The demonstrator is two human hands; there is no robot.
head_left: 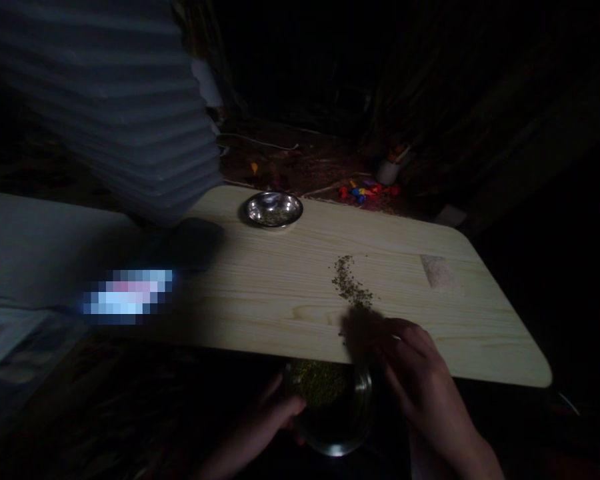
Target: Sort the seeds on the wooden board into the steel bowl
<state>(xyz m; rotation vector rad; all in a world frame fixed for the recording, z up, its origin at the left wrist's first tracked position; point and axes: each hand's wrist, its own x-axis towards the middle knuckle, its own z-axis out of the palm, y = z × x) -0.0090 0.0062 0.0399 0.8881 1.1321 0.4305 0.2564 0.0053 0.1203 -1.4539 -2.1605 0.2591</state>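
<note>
My left hand (280, 410) is closed on the rim of a shiny metal bowl (337, 448), held just below the table's front edge. Small green grains (323, 383) lie inside that bowl. My right hand (420, 363) is over the table's front edge, right of the bowl, with its fingers bent toward a trail of small scattered grains (350, 283) on the tabletop. Dimness and blur hide its fingertips and anything between them. Farther back stands a second metal bowl (275, 212) with some grains or bits at its bottom.
The pale wooden table (280, 287) has a speckled patch (437, 272) at its right. On the left are a glowing pixelated screen (127, 297) and a ridged grey object (145, 120) overhanging the table. Beyond the back edge, colourful small items (365, 191) lie near a whitish container (389, 172).
</note>
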